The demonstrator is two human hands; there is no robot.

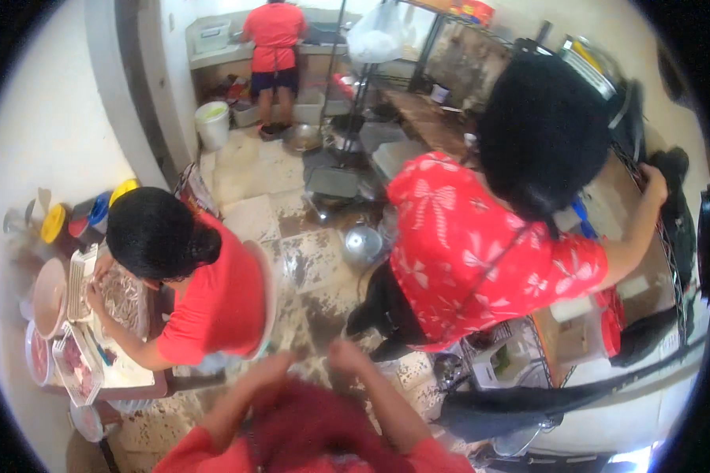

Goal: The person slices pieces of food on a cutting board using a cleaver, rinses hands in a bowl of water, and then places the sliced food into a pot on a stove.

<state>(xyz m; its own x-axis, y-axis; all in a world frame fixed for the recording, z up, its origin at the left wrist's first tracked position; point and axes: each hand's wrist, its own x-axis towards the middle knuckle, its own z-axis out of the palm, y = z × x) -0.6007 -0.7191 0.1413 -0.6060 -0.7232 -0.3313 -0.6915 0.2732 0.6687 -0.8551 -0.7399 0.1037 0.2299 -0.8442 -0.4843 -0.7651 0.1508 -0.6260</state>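
Both my forearms rise from the lower edge in red sleeves. My left hand [272, 372] is raised in front of my chest, its fingers smeared by motion. A short way to its right is my right hand [349, 359], its fingers curled in; whether anything is in them is hidden. The two hands are apart. Between and below them a dark red cloth [315, 426], perhaps an apron, covers my front, with a thin dark strap near its left side. I cannot make out whether either hand touches it.
A seated co-worker [221, 299] handles pale strips at a table [130, 378] on the left. Close on the right, another co-worker [481, 260] stands at a counter. A third person [274, 47] works at the back sink. A metal pot [363, 243] stands on the wet floor.
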